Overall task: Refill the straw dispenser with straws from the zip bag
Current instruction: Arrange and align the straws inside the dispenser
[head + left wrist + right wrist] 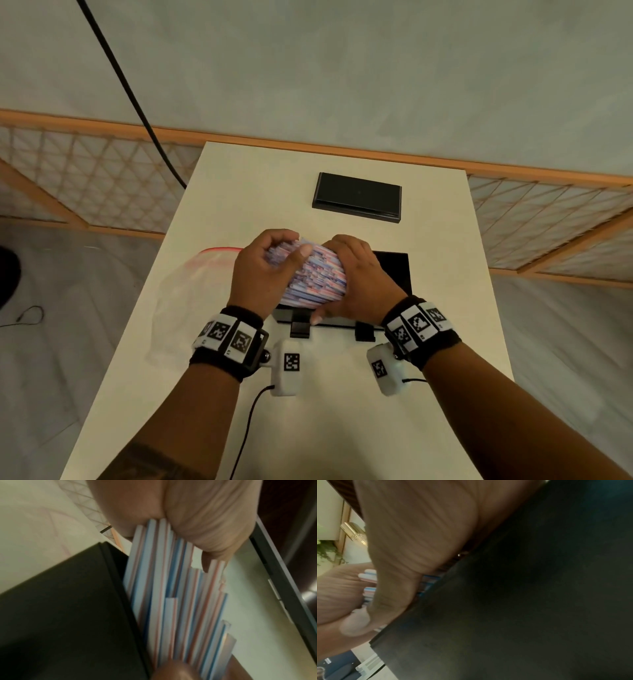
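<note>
Both hands — left hand [263, 270], right hand [356, 277] — clasp the straws [317, 274] over the open black dispenser [394, 270]

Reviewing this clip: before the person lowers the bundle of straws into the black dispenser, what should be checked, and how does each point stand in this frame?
1. Both hands grip the bundle of red-and-blue-striped white straws: left hand and right hand curl round it. Ok.
2. Straw ends even: staggered in the left wrist view. Not ok.
3. Bundle over the open black straw dispenser box: ok.
4. Flat black lid set apart at the table's far end: ok.
5. Clear zip bag with red seal lies left, out of the way: ok.
6. Room inside the dispenser: hidden by hands. Cannot tell.
</note>
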The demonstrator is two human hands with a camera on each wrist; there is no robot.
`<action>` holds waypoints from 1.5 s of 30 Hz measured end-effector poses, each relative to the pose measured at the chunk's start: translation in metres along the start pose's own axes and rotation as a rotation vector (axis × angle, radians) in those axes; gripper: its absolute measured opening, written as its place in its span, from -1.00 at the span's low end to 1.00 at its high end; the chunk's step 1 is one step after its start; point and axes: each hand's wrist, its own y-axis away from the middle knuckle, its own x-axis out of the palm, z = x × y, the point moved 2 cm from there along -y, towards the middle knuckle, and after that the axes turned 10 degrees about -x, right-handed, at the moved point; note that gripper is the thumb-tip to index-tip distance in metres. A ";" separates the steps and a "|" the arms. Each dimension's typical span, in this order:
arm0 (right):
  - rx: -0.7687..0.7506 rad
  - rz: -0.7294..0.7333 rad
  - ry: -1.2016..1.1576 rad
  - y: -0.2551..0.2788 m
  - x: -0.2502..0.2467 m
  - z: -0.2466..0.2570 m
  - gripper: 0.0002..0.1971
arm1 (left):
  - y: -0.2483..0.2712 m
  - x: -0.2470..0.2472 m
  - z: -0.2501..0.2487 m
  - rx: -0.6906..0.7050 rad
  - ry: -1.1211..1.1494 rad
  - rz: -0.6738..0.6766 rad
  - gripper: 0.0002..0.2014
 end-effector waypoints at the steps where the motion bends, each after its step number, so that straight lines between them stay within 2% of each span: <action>1: -0.011 -0.010 0.000 0.002 0.000 0.001 0.17 | 0.001 0.001 0.000 0.009 0.014 -0.008 -0.75; 8: -0.033 0.001 -0.019 0.005 0.000 0.007 0.10 | 0.004 -0.001 0.006 0.033 0.070 -0.025 -0.85; 13: 0.008 0.149 -0.092 0.002 -0.006 0.003 0.11 | -0.001 -0.004 0.011 -0.004 0.075 -0.053 -0.89; 16: 0.075 0.236 -0.147 0.003 -0.006 -0.007 0.04 | -0.001 -0.004 0.013 -0.013 0.067 -0.077 -0.89; 20: 0.113 0.292 -0.183 0.004 -0.008 -0.013 0.00 | 0.000 -0.006 0.019 -0.026 0.052 -0.111 -0.81; 24: 0.128 0.371 -0.222 -0.002 -0.010 -0.013 0.00 | 0.005 -0.011 0.021 -0.091 0.047 -0.206 -0.77; 26: 0.131 0.420 -0.219 -0.005 -0.015 -0.012 0.00 | 0.010 -0.011 0.021 -0.119 0.048 -0.205 -0.69; 29: 0.141 0.488 -0.197 -0.009 -0.021 -0.013 -0.02 | 0.023 -0.006 0.017 -0.100 -0.018 -0.155 -0.42; 33: 0.157 0.532 -0.123 -0.015 -0.022 -0.013 -0.06 | 0.031 0.003 0.009 -0.067 -0.085 -0.113 -0.23; 38: 0.164 0.535 -0.076 -0.017 -0.020 -0.012 -0.03 | 0.030 0.010 0.008 -0.055 -0.152 -0.145 -0.14; 43: 0.166 0.529 -0.078 -0.018 -0.016 -0.012 0.04 | 0.024 0.017 0.000 -0.178 -0.203 -0.141 0.16; 45: 0.164 0.528 -0.081 -0.020 -0.014 -0.013 0.05 | 0.021 0.016 -0.001 -0.196 -0.239 -0.165 0.09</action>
